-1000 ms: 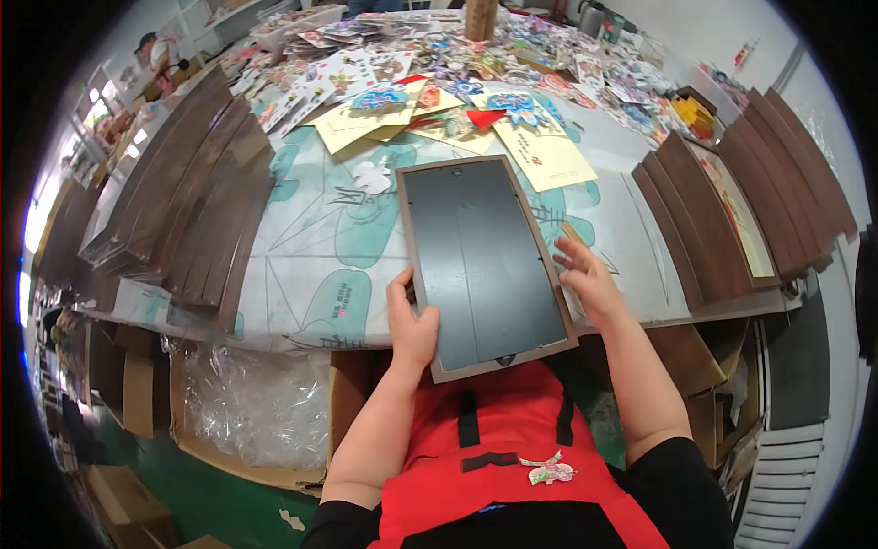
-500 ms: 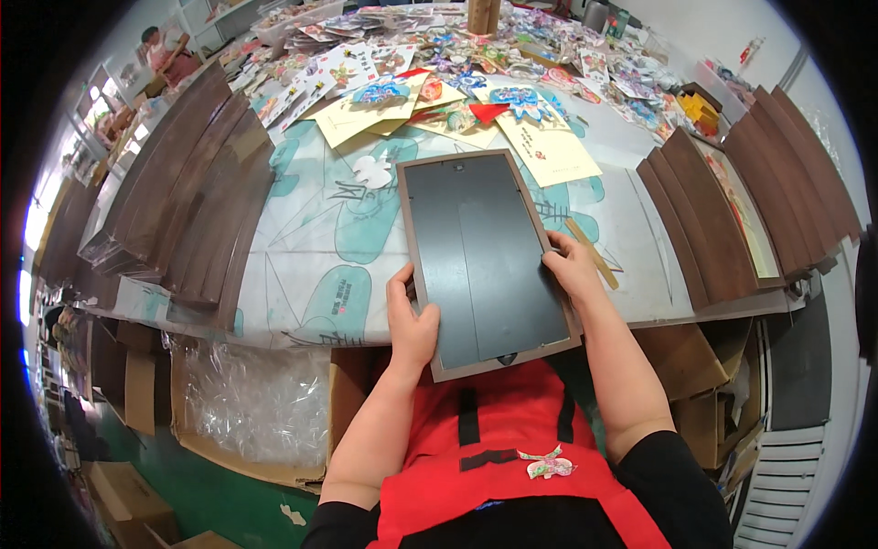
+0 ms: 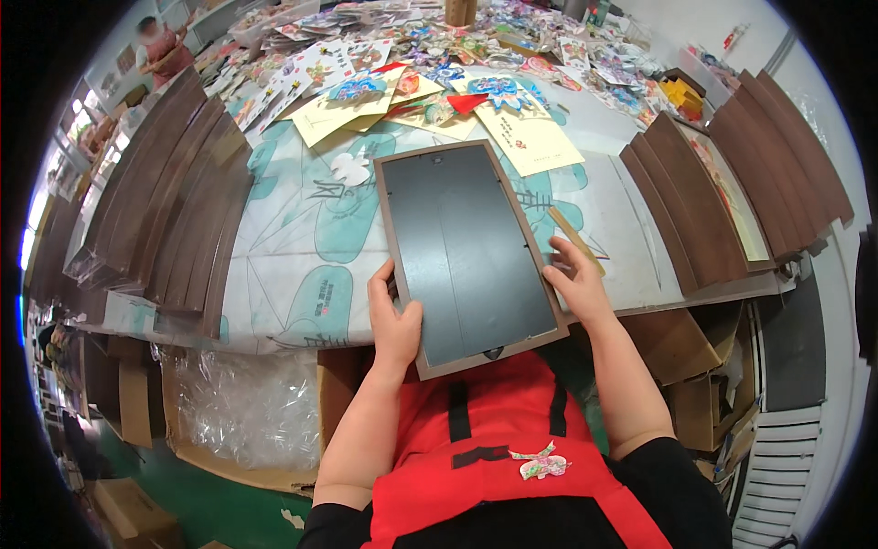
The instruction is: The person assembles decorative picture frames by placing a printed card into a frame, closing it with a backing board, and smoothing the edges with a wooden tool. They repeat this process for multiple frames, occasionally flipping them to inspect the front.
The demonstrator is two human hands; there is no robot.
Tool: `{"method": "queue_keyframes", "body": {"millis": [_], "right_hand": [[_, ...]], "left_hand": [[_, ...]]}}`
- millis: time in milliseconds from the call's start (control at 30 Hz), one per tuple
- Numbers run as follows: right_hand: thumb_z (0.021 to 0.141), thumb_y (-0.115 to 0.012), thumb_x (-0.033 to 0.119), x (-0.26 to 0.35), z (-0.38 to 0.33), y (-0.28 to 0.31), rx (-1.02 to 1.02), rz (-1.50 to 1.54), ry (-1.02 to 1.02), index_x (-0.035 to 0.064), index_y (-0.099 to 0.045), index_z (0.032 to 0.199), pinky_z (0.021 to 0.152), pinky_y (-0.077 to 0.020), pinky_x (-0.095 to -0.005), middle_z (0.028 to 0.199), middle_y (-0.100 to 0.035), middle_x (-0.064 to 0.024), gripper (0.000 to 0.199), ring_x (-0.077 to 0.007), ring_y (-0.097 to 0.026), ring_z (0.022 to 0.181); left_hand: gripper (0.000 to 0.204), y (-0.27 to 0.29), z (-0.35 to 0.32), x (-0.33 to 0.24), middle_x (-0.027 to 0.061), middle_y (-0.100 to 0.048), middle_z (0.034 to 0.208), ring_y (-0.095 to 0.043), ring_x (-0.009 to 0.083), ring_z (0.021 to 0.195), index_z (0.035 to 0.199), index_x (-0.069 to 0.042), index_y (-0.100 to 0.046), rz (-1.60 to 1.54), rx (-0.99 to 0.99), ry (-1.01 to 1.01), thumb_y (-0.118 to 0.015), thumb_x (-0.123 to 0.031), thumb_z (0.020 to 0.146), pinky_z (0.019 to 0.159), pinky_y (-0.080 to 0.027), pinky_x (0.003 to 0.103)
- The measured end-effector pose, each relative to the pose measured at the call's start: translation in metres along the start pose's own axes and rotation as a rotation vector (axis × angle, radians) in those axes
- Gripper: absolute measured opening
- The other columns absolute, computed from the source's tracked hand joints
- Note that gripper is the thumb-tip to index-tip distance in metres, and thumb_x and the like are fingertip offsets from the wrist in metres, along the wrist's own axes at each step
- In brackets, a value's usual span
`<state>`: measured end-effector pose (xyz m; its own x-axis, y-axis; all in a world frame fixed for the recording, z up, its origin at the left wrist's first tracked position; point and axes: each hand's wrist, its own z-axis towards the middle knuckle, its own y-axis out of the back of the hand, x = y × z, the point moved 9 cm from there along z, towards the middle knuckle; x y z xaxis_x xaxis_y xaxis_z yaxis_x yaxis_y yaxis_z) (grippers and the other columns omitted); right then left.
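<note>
A picture frame [image 3: 471, 256] with a brown wooden rim is tilted over the table's near edge, its black backing board facing me. Small metal clips sit along the rim. My left hand [image 3: 395, 325] grips the frame's left side, thumb on the near face and fingers behind the edge. At the right side, my right hand [image 3: 582, 285] has its fingers spread away from the rim, and only the thumb lies against the edge. A thin wooden strip [image 3: 576, 240] rests on the table just beyond those fingers. Left of the frame's upper end lies a white cloud-shaped cutout [image 3: 350, 168].
Brown frames stand in rows at the left [image 3: 151, 206] and right [image 3: 782, 165]. Cream cards [image 3: 535, 146] and a heap of colourful cutouts [image 3: 412, 41] cover the far table. Below is a cardboard box of clear plastic wrap [image 3: 247, 416]. Another person [image 3: 163, 53] stands far left.
My right hand has loosened from the frame's right edge, its fingers now spread outward. The left hand keeps its grip. The whole view has shifted slightly.
</note>
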<state>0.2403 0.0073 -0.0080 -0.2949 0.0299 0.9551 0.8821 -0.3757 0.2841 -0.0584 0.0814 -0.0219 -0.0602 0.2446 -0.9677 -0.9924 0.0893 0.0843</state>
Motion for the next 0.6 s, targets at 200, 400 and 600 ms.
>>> {"method": "queue_keyframes", "body": {"millis": [200,400,600], "right_hand": [[0.080,-0.066,0.013,0.000,0.042,0.048,-0.254,-0.756,0.228,-0.0011,-0.060,0.110,0.087,-0.0459,-0.0418,0.103,-0.062,-0.0200,0.034,-0.0352,-0.058,0.097],[0.084,-0.060,0.011,-0.017,0.065,0.046,-0.186,-1.051,0.271,0.0003,-0.060,0.096,0.071,-0.0496,-0.0409,0.092,-0.063,-0.0163,0.016,-0.0311,-0.061,0.080],[0.089,-0.055,0.009,0.027,0.019,0.050,-0.108,-0.280,0.204,-0.0005,-0.057,0.091,0.057,-0.0450,-0.0341,0.070,-0.061,-0.0138,0.010,-0.0201,-0.058,0.060]], "left_hand": [[0.061,0.002,0.000,-0.002,0.0207,-0.045,0.126,-0.047,0.0312,0.117,0.131,0.005,-0.039,0.018,0.011,0.013,-0.048,0.002,0.070,0.103,-0.036,0.038],[0.055,-0.009,-0.014,-0.051,0.0267,-0.041,0.132,-0.041,0.0418,0.122,0.129,0.005,-0.042,0.678,0.103,-0.325,-0.053,-0.002,0.076,0.106,-0.032,0.046],[0.051,-0.085,-0.058,-0.104,0.0222,-0.045,0.135,-0.039,0.0390,0.129,0.129,0.002,-0.046,0.532,0.567,-0.467,-0.062,-0.010,0.083,0.108,-0.031,0.047]]}}
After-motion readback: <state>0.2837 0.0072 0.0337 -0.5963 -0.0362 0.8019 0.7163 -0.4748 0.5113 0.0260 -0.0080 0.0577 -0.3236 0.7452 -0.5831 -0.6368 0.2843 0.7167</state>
